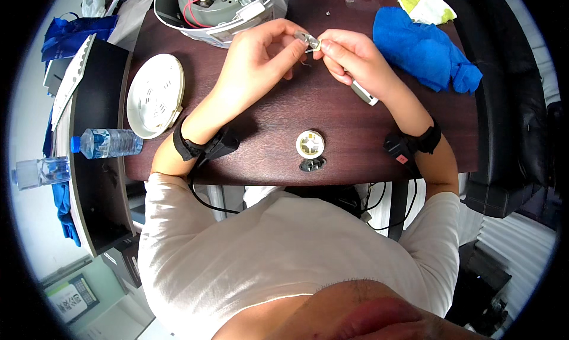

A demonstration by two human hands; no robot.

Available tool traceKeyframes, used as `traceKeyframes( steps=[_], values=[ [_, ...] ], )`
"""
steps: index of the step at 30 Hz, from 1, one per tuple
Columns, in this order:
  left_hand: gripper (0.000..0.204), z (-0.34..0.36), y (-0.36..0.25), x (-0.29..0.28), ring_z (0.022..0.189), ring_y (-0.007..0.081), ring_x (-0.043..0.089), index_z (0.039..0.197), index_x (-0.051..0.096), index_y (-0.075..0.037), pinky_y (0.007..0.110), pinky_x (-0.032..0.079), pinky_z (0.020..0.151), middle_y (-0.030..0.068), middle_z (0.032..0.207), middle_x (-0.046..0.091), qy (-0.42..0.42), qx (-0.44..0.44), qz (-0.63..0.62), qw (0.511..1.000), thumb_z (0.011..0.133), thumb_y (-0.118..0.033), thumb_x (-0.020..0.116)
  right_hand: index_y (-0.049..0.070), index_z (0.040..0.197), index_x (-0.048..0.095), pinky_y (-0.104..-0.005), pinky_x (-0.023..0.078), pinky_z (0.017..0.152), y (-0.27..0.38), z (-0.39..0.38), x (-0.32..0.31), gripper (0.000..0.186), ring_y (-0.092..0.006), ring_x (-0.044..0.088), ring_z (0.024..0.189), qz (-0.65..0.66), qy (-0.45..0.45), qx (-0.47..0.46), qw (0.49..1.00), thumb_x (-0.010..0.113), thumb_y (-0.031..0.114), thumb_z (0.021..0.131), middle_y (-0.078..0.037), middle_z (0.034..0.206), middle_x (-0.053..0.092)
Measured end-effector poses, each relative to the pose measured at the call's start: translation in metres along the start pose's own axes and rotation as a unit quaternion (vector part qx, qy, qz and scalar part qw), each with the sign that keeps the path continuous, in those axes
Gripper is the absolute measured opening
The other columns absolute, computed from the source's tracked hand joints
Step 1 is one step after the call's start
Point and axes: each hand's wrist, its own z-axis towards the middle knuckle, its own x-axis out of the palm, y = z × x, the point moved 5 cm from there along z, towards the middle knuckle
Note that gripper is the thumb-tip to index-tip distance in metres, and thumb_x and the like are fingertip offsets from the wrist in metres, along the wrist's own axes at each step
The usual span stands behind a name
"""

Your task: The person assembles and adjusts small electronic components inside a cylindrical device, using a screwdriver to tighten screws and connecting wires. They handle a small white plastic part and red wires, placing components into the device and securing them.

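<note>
Over the far middle of the dark wooden table, my two hands meet at a small clear, shiny piece [307,39]. Thumb and fingers of my left hand [261,58] are closed on it. At its right end, my right hand [358,58] pinches a thin pale part, too small to name. A pale grey, handle-like object [364,93] sticks out below the right palm; most of it is hidden by the hand. A round white part [310,144] with a spoked inside lies near the front edge, beside a small dark metal piece [312,164].
A white appliance housing [255,29] with a round metal plate and red wires stands at the far left. Nearer lies a round white cover [155,96]. Blue cloth [421,50] sits right of my hands. Water bottles [109,143] stand left; a black leather chair [504,103] is right.
</note>
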Motion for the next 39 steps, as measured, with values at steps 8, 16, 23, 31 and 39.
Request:
traceKeyframes(
  steps=[8,16,23,31,39],
  values=[
    [0.017,0.0,0.042,0.035,0.056,0.0037,0.055,0.104,0.06,0.0,0.017,0.043,0.047,0.0019,0.076,0.062,0.085,-0.04,-0.114,0.989,0.092,-0.012,0.055,0.0,0.09,0.055,-0.0191,0.029,0.042,-0.031,-0.024,-0.01,0.024,-0.0027,0.036,0.045,-0.028,-0.013,0.036,0.999,0.041,0.018,0.098,0.004,0.055,0.042],
    [0.018,0.007,0.064,0.044,0.057,0.0051,0.056,0.104,0.059,0.003,0.017,0.045,0.049,0.0042,0.079,0.063,0.167,-0.047,-0.157,0.972,0.092,-0.009,0.055,0.001,0.087,0.054,-0.0189,0.031,0.043,-0.05,-0.03,-0.01,0.028,-0.0032,0.036,0.045,-0.047,-0.038,0.085,0.995,0.04,0.021,0.099,0.004,0.054,0.04],
    [0.016,0.007,0.066,0.041,0.056,0.0045,0.057,0.098,0.063,0.0,0.018,0.044,0.048,0.0028,0.075,0.065,0.208,-0.06,-0.137,0.967,0.088,-0.012,0.063,0.005,0.082,0.056,-0.0211,0.032,0.049,-0.052,-0.033,-0.008,0.022,-0.0032,0.039,0.056,-0.127,-0.092,0.096,0.983,0.046,0.019,0.096,0.005,0.062,0.043],
    [0.021,0.002,0.063,0.041,0.055,0.0112,0.062,0.087,0.062,0.006,0.023,0.049,0.047,0.0083,0.073,0.065,0.222,-0.058,-0.237,0.944,0.087,-0.014,0.061,0.001,0.093,0.058,-0.0325,0.046,0.06,-0.028,-0.041,-0.002,0.016,-0.0207,0.059,0.066,-0.472,-0.147,-0.043,0.868,0.05,0.014,0.092,-0.012,0.076,0.059],
    [0.022,-0.002,0.054,0.037,0.056,0.0136,0.063,0.088,0.063,0.004,0.025,0.049,0.05,0.0095,0.069,0.064,0.221,-0.005,-0.087,0.971,0.086,-0.018,0.06,0.002,0.086,0.055,-0.0258,0.033,0.04,-0.056,-0.046,-0.008,0.025,-0.0111,0.045,0.042,-0.207,-0.128,0.132,0.961,0.043,0.02,0.097,-0.003,0.06,0.05]
  ],
)
